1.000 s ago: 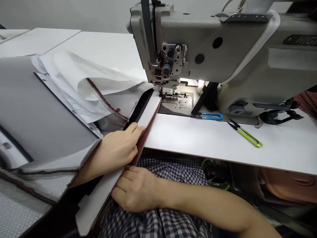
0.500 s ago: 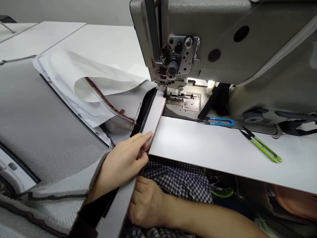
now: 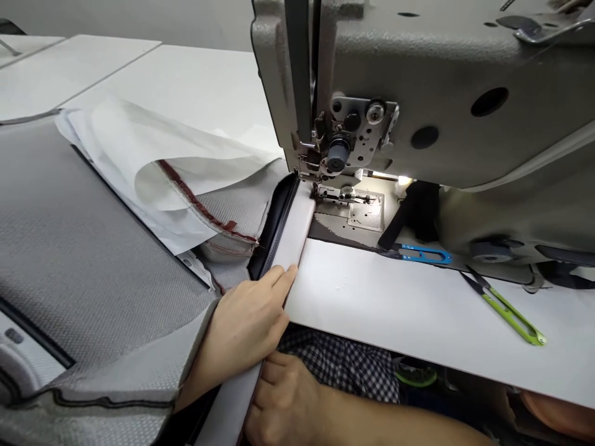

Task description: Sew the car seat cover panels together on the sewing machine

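Observation:
A long pale strip (image 3: 294,224) with a dark reddish edge runs from under the sewing machine's needle area (image 3: 316,189) down toward my lap. Black material (image 3: 276,217) lies along its left side. My left hand (image 3: 251,316) comes from under a flap of grey mesh fabric (image 3: 139,272) and grips the strip's right edge, fingers on top and thumb at the side. Lower down, beside the table's front edge, my right hand (image 3: 283,396) is closed on the same edge; its fingertips are partly hidden.
The grey sewing machine (image 3: 418,80) fills the upper right. Blue thread snips (image 3: 425,254) and green thread snips (image 3: 511,316) lie on the white table (image 3: 362,291) to the right. White sheet material (image 3: 125,148) is bunched over the mesh at left.
The view has shifted, so the machine and snips appear lower. My left hand's fingers have closed down over the strip's edge; before, the index finger was stretched out. My right hand stays on the edge.

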{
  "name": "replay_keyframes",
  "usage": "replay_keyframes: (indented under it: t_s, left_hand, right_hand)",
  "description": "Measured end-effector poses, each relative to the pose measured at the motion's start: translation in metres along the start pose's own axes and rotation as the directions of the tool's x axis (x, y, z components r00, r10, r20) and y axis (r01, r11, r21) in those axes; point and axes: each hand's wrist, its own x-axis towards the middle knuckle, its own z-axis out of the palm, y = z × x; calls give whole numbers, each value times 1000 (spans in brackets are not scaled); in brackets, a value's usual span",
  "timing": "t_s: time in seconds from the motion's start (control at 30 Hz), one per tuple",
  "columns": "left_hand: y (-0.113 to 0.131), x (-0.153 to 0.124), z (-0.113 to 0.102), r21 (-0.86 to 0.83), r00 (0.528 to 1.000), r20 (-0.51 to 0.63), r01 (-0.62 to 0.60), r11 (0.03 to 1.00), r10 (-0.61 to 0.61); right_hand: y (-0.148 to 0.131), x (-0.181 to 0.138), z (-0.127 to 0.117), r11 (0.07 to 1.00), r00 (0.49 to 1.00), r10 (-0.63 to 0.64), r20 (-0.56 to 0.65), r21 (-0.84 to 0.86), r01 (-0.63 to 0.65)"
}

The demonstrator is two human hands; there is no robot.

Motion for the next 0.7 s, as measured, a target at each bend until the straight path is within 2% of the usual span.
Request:
replay_keyframes:
  t_s: [0.17,0.37,0.57,0.7]
  left_hand:
    - [9,8,-11,95,1000,-5,18,995,-18]
    - [8,2,-10,130,1000,-21,-20,991,23]
    - [-9,-2,4,140,1000,-13,29,990,-28]
    - [-7,2,5,39,999,1,33,999,-33]
  right_hand:
    - [10,8,-23,996,990,51,-128,85,-40]
    - [19,7,-20,995,987,61,-151,83,-49]
    - [27,11,-21,993,997,59,-44,106,-54]
    - [26,10,-22,995,997,56,-62,84,-50]
